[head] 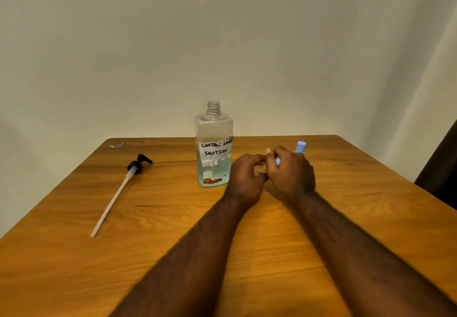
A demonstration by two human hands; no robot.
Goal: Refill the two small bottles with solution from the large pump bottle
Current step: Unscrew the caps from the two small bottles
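The right hand curled round a small object with a light-blue part, mostly hidden. The left hand met it with curled fingers, but whether it held anything could not be told. Just behind them stood a small light-blue-capped bottle. The large clear uncapped bottle of bluish solution stood just left of the hands on the wooden tabletop, and the black pump with white tube lay well apart.

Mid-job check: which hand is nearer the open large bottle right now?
Left. The left hand sits just beside the large bottle, at its lower right side, close to its base. The right hand is farther right, beyond the left hand.
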